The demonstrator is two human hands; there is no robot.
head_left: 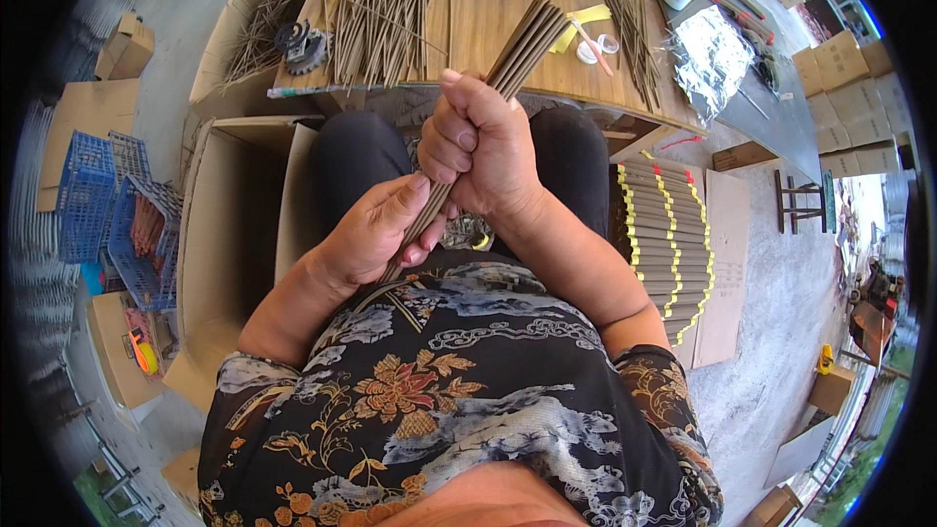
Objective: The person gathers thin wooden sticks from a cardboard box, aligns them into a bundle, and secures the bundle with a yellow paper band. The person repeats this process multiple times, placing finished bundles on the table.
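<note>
The right hand and left hand both grip a brown stick bundle, unbanded where visible, at the near edge of the wooden table; yellow-banded bundles look finished, loose sticks near its left corner seemingly remain

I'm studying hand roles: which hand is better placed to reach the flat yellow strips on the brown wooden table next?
Probably the right hand: it is nearer the yellow strips, though clenched around thin brown sticks; the left hand looks farther.
</note>
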